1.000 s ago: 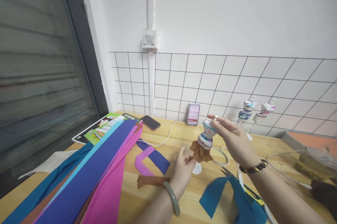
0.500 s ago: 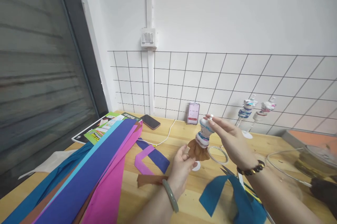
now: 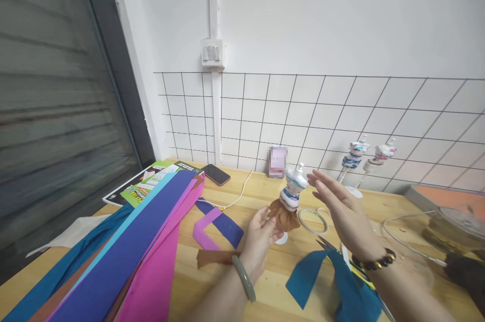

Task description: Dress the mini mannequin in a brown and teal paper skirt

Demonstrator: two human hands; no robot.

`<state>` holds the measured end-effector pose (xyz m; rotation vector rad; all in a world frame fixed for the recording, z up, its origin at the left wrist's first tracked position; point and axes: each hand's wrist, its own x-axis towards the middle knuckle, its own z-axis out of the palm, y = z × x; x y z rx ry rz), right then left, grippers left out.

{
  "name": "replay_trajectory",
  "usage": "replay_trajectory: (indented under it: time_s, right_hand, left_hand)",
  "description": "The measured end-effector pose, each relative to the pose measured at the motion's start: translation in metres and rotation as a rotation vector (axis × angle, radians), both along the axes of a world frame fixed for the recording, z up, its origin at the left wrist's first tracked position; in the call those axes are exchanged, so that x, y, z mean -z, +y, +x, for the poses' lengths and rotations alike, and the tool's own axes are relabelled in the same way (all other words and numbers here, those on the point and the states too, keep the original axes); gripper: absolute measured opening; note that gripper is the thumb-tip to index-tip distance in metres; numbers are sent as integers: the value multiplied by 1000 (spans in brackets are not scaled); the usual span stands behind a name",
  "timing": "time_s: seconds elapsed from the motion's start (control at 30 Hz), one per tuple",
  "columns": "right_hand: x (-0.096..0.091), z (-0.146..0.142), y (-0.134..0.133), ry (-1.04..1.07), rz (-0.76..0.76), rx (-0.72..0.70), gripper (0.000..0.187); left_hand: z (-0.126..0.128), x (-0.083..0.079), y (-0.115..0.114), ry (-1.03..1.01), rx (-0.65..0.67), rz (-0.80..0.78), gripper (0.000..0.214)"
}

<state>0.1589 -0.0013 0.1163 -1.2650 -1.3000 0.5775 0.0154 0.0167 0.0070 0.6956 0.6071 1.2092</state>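
Note:
A miniature dress form, white with blue and white bands, stands slightly tilted on its round white base. A gathered brown fabric skirt hangs around its lower part. My left hand, with a green bangle at the wrist, is closed on the left edge of the skirt. To the right of the dress form is my right hand, its fingers stretched out, apart from the form and holding nothing. Below that hand lie a teal fabric strip and scissors, partly covered by the cloth.
Long coloured fabric strips cover the table's left side, near booklets and a dark phone. Short purple and blue strips lie centre-left. Behind are a propped-up phone and two more dress forms. A wire ring lies centre-right.
My right hand has let go of the top of the dress form and moved right, fingers opened. The left hand keeps its hold on the skirt; the form has shifted slightly left.

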Motion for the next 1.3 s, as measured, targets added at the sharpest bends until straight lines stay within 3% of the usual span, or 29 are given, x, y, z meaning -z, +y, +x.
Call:
replay_trajectory:
  time_s: [0.13,0.17,0.27,0.33,0.4,0.5,0.63,0.77,0.9,1.1,1.3]
  right_hand:
    - [36,18,-18,-106,-45,163,33]
    - [46,23,-25,-193,-46,142,30]
    - [76,32,-44,-613,-63,-101,22]
    - [91,33,-55,-879,-51,-304,27]
    - [99,30,-63,-1064,-13,-376,34]
    - [102,20,-67,-1170,24,-358,28]
    - [93,1,-68,-1045,-48,-405,24]
    - [78,-19,-64,-685,-198,-443,27]
    - [70,-32,-50,-386,-215,-391,29]
    - [79,-33,-25,-221,-209,-244,32]
    - [91,-29,-20,-145,-225,-191,36]
  left_hand:
    - [0,1,0,4,-8,-28,53]
    - [0,1,0,5,-11,-35,54]
    - [0,0,0,0,-12,-51,56]
    - [0,0,0,-4,-17,-64,57]
    - [0,-1,0,-6,-24,-68,56]
    - [-1,-4,-2,-5,-26,-61,56]
    - [-4,-7,-2,-5,-56,-73,58]
    - [-5,-7,0,7,-74,-68,57]
    - [-5,-7,1,7,-74,-61,54]
    - [-5,-8,0,25,-118,-38,51]
    - [-5,-8,1,23,-120,-74,51]
